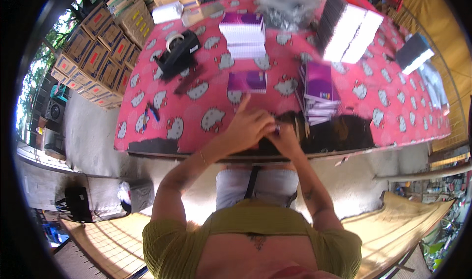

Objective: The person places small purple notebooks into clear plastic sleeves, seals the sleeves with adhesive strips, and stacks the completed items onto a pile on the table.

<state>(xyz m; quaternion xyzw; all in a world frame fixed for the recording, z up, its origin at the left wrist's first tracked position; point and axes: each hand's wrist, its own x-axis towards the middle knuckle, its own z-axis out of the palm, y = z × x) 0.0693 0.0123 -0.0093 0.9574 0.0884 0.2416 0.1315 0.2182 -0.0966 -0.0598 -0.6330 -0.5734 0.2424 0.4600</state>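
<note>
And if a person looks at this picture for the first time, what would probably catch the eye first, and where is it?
Probably the pink cloth with white cat faces, across the upper middle. Against it stand out a stack of purple notebooks farther back, a single purple notebook just beyond the person's fingers, and a purple pile to the right. At upper left, many brown cartons are stacked.

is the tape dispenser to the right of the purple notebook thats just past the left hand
No, the black tape dispenser sits to the left of the purple notebook just beyond the left hand.
</note>
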